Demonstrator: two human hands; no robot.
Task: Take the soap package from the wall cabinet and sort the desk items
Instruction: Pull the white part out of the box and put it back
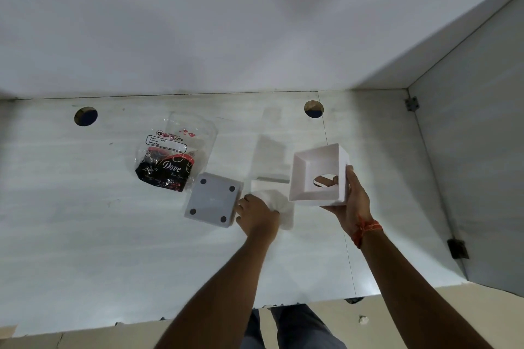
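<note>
A clear plastic soap package (pixel 170 160) with a black and red Dove label lies on the white desk (pixel 85 221), left of centre. Just right of it sits a white square base (pixel 212 200) with dark round feet facing up. My left hand (pixel 256 215) rests on the desk beside that base, closed on a wad of white tissue (pixel 276 200). My right hand (pixel 350 201) holds a white square box cover (pixel 319 174) tilted above the desk, its open side toward me and a round hole in its face.
Two round cable holes (pixel 85 116) (pixel 314 108) pierce the desk near the back wall. A grey side panel (pixel 476 164) closes the right side, with metal brackets (pixel 457 248) on it. The desk's front edge runs above my legs and the beige floor (pixel 397 317).
</note>
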